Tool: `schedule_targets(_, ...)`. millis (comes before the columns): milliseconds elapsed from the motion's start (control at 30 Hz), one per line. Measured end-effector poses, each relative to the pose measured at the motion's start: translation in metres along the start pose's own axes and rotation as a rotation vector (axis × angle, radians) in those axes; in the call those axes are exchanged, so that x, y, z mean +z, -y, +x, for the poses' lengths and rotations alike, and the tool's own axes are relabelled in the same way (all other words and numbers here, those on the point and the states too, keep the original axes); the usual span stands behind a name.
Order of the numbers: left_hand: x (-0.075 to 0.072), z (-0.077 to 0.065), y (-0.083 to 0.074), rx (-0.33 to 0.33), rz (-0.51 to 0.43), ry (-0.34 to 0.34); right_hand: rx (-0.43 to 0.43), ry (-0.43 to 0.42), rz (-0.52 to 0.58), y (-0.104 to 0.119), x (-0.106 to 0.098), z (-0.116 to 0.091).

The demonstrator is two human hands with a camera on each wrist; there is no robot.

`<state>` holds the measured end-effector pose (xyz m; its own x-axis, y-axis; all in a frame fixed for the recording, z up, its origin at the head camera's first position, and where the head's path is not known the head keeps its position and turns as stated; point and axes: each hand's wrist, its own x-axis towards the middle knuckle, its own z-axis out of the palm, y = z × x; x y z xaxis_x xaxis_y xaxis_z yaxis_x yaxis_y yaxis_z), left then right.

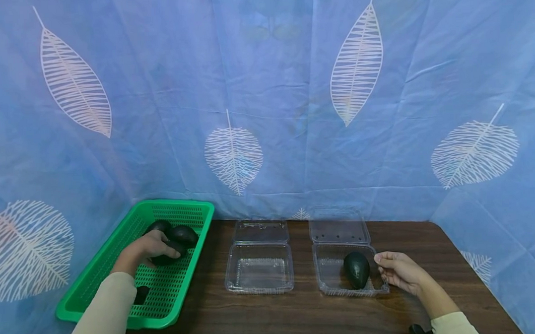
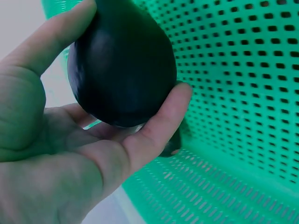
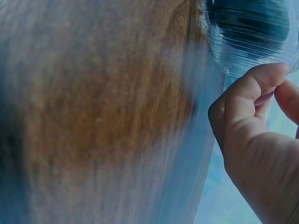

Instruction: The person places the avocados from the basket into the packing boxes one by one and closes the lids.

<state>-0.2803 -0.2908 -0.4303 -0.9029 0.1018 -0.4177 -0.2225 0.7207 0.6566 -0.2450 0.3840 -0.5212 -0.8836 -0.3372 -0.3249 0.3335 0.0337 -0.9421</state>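
Inside the green basket, my left hand grips a dark avocado, with thumb and fingers curled round its sides. Other dark avocados lie just beyond that hand, partly covering one another. My right hand pinches the right rim of an open clear plastic clamshell box. One dark avocado lies in the base of this box, close to the right fingers; the right wrist view shows it through the ribbed plastic wall.
A second clear clamshell box stands between the basket and the right-hand box, lid folded back, nothing inside. All rest on a dark wooden table. Behind hangs a blue cloth with white leaf prints, also along the right side.
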Motion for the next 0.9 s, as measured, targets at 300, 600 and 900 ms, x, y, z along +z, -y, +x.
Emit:
schedule_targets(300, -0.007, -0.006, -0.017, 0.067, 0.002, -0.019, 0.002, 0.010, 0.015, 0.001, -0.001, -0.001)
schedule_targets(600, -0.011, -0.014, -0.035, 0.129, 0.034, -0.070, -0.002, 0.015, 0.017, 0.000, -0.001, 0.000)
schedule_targets(900, -0.005, -0.011, -0.046, 0.162, -0.001, -0.171, 0.000, 0.027, 0.025, 0.000, 0.001, -0.001)
